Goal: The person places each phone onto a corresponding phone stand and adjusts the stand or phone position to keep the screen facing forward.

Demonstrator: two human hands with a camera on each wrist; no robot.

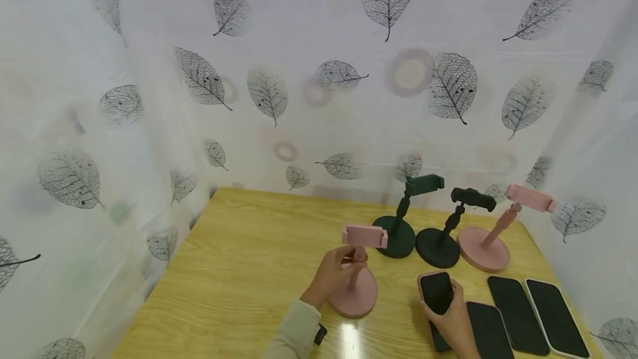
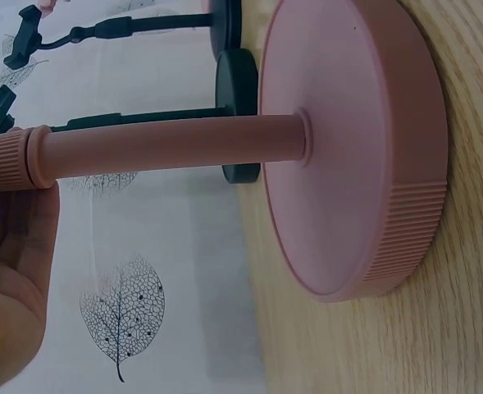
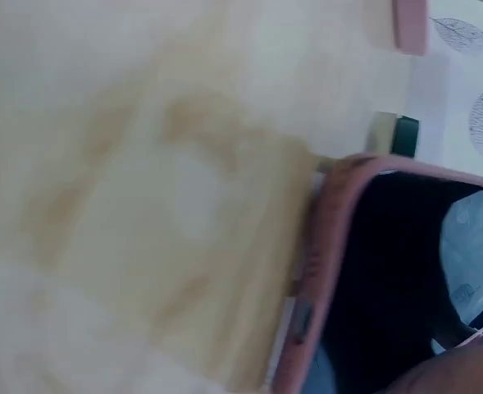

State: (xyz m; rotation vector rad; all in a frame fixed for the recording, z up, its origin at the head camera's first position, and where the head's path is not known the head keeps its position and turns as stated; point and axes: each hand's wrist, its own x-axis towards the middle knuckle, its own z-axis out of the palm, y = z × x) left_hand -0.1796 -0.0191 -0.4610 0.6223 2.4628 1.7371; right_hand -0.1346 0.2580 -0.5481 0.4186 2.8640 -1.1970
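My left hand (image 1: 333, 275) grips the upper stem of a pink phone stand (image 1: 360, 293) with an empty holder at its top. In the left wrist view, the stand's round base (image 2: 331, 148) rests on the wood, and the fingers (image 2: 15, 238) lie at the ribbed collar. My right hand (image 1: 454, 319) holds a smartphone in a pink case (image 1: 436, 292), thumb on one side and fingers on the other. Its dark screen faces up, and part of another dark phone (image 1: 440, 342) shows beneath it. In the right wrist view, the phone's pink edge (image 3: 327, 246) stands close.
Behind stand a dark green phone stand (image 1: 396, 240), a black one (image 1: 437, 251) and another pink one (image 1: 483, 251), all with empty holders. At the right lie more phones, two dark (image 1: 490, 334) (image 1: 518, 314) and one white-edged (image 1: 558, 317). A leaf-patterned curtain (image 1: 309, 137) hangs behind the wooden table (image 1: 239, 270).
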